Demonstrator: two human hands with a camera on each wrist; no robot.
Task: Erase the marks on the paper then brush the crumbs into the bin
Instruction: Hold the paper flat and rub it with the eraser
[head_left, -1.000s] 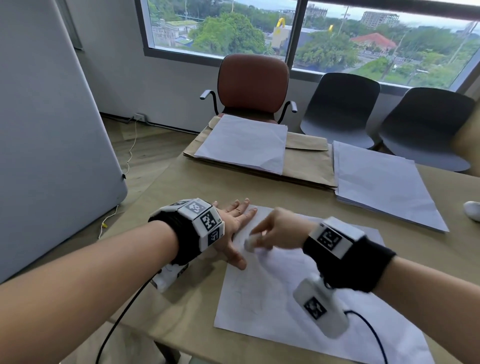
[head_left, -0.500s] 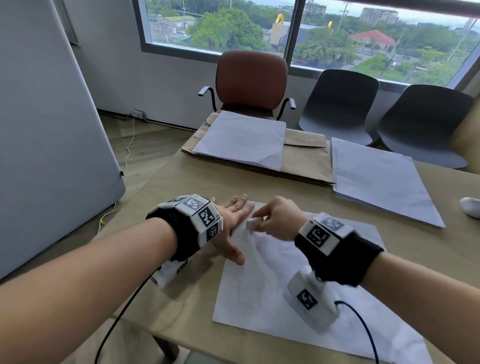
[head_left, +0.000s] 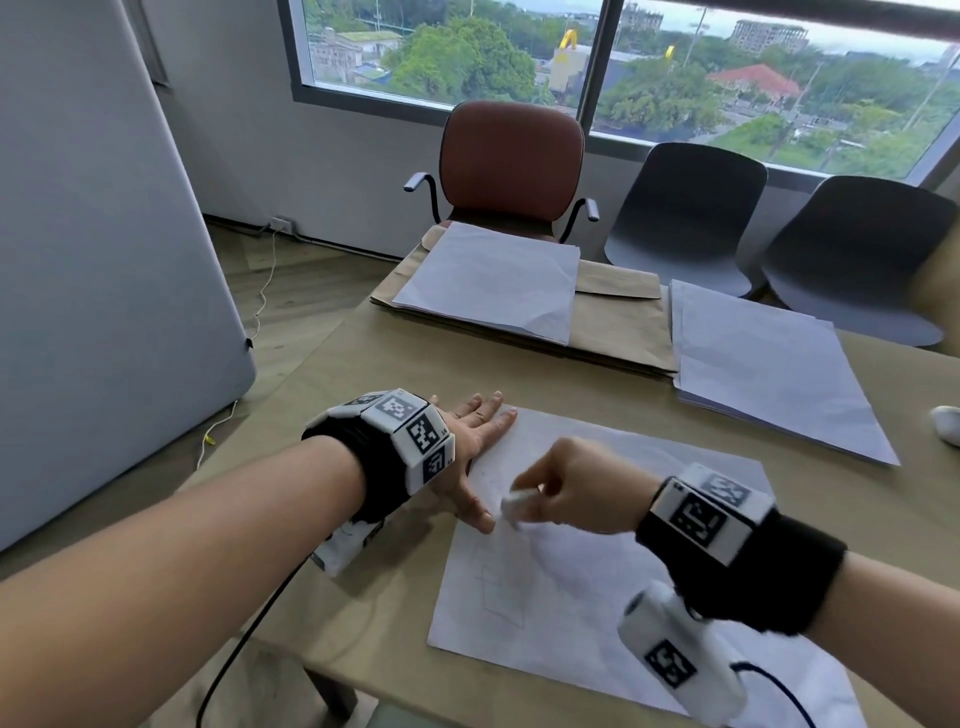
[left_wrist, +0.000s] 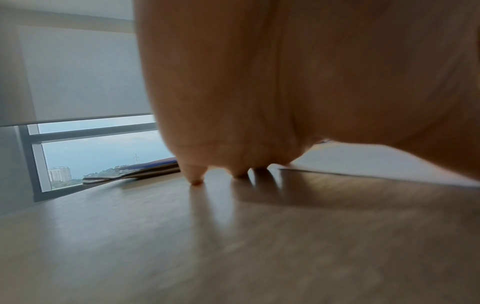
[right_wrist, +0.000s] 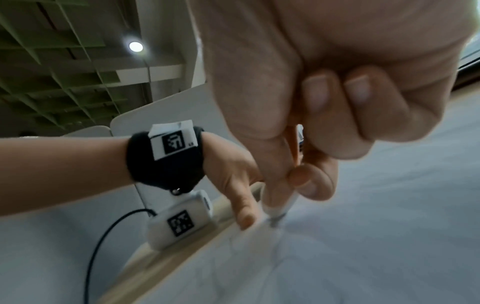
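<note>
We are in the erasing step: our right hand (head_left: 563, 486) pinches the eraser (head_left: 511, 506) against the paper (head_left: 597, 571) on the table (head_left: 363, 364), beside faint pencil lines. Our left hand (head_left: 475, 447) lies flat, fingers spread, pinning the sheet's edge. Next we would rub onward over the remaining marks; no bin is visible.

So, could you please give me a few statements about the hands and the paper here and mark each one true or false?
1. The left hand lies flat on the paper's left edge. True.
2. The right hand is empty. False: it pinches a white eraser.
3. The eraser's tip is down on the paper. True.
4. The brown chair is occupied. False: nobody sits in it.
5. A bin stands on the table. False: none is visible.
</note>
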